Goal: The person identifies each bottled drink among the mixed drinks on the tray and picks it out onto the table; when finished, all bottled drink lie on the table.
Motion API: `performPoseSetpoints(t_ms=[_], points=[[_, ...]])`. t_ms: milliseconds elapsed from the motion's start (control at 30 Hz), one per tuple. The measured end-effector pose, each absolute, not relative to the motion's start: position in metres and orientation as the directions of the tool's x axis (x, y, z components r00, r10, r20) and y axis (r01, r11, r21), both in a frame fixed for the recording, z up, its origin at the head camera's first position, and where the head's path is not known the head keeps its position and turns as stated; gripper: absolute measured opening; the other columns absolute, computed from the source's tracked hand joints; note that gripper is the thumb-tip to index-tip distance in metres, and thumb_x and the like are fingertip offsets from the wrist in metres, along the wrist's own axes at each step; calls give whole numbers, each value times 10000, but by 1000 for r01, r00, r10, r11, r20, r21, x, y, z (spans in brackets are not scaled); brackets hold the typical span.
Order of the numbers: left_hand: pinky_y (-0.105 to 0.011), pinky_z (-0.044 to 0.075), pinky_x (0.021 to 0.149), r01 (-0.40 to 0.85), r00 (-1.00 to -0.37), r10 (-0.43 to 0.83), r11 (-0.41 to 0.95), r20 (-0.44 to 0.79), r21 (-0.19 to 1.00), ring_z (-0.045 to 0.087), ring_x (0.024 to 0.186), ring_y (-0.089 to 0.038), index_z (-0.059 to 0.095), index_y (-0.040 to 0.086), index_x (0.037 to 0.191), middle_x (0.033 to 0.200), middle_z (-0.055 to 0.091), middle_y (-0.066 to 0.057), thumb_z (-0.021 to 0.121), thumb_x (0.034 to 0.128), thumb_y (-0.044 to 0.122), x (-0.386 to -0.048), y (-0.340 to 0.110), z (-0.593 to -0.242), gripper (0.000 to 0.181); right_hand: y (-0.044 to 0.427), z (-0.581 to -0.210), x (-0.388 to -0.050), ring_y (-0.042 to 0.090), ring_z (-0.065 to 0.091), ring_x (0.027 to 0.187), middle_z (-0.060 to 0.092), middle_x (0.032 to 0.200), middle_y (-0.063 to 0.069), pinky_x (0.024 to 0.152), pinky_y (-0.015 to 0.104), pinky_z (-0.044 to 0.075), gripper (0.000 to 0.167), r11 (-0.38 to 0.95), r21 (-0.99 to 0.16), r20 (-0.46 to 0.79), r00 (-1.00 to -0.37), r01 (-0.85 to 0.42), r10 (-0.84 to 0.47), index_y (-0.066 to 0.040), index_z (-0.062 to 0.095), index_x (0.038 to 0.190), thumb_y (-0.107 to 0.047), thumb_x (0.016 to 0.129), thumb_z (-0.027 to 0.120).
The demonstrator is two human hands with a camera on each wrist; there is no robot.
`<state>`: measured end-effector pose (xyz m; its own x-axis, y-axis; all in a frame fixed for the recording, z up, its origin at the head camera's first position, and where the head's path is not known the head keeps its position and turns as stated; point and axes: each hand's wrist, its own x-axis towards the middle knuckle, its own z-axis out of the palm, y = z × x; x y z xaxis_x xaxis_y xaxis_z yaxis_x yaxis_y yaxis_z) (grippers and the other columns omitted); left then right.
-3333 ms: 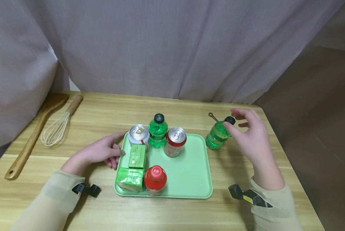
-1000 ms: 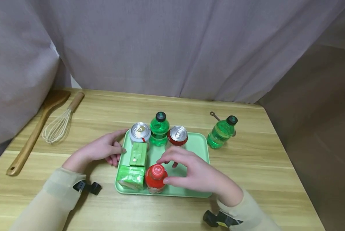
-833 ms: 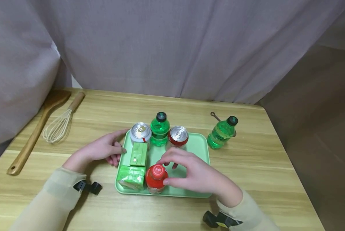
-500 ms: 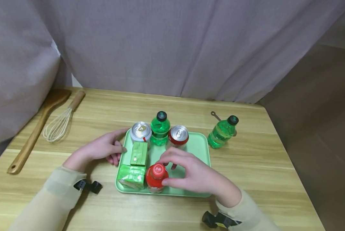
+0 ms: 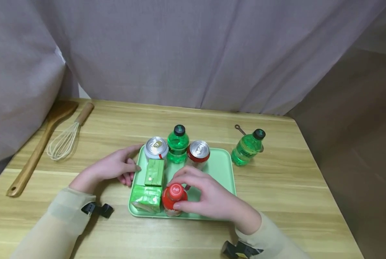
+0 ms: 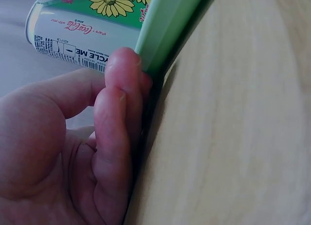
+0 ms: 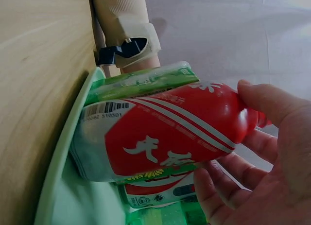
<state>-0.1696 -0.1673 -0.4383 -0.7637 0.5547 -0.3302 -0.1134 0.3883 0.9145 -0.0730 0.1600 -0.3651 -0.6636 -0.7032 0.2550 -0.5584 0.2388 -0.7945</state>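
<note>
On the green tray (image 5: 221, 167) stands a red bottle (image 5: 168, 203), upright. My right hand (image 5: 209, 196) holds its upper part; in the right wrist view the thumb of that hand (image 7: 286, 157) lies on the bottle's (image 7: 170, 132) shoulder, with fingers on the other side. My left hand (image 5: 110, 168) grips the tray's left edge, and the left wrist view shows its curled fingers (image 6: 111, 137) against the rim (image 6: 167, 30). Left of the bottle are a green packet (image 5: 146, 199) and a green box (image 5: 155, 172). Behind them stand a silver-topped can (image 5: 156, 146), a green bottle (image 5: 178, 144) and a red can (image 5: 198, 150).
Another green bottle (image 5: 246, 148) stands on the table just right of the tray, partly covering a thin brown-handled utensil (image 5: 239, 128). A whisk (image 5: 65, 140) and a wooden spatula (image 5: 34, 162) lie at the far left. Grey curtain (image 5: 147, 54) hangs behind the table.
My right hand has left the green bottle at the right and moved left to the red bottle; its fingers now reach farther round it. The left hand stays at the tray's edge.
</note>
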Motion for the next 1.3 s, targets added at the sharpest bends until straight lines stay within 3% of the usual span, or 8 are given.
performPoseSetpoints(t_ms=[433, 967, 1300], points=[[-471, 645, 529, -91, -768, 560, 387, -312, 918, 699, 590, -317, 45, 124, 1676, 775, 690, -184, 662, 978, 99, -171, -168, -438, 932, 154, -367, -74, 158, 602, 1106, 642, 1181, 22, 928, 304, 597, 308, 193, -785, 336, -667, -588, -665, -152, 752, 1139, -126, 850, 856], [-467, 645, 529, -95, -770, 556, 386, -314, 918, 698, 585, -310, 51, 128, 1676, 770, 690, -180, 660, 978, 96, -170, -168, -440, 927, 158, -366, -76, 145, 607, 1098, 649, 1148, -21, 897, 313, 609, 275, 186, -813, 301, -672, -551, -677, -185, 747, 1117, -145, 864, 846], [-472, 647, 532, -85, -768, 560, 392, -311, 916, 698, 576, -295, 49, 120, 1675, 763, 686, -180, 648, 982, 83, -170, -166, -438, 917, 167, -363, -75, 130, 607, 1075, 668, 1131, -34, 856, 291, 614, 279, 232, -755, 333, -663, -613, -671, -195, 768, 1112, -166, 851, 862]])
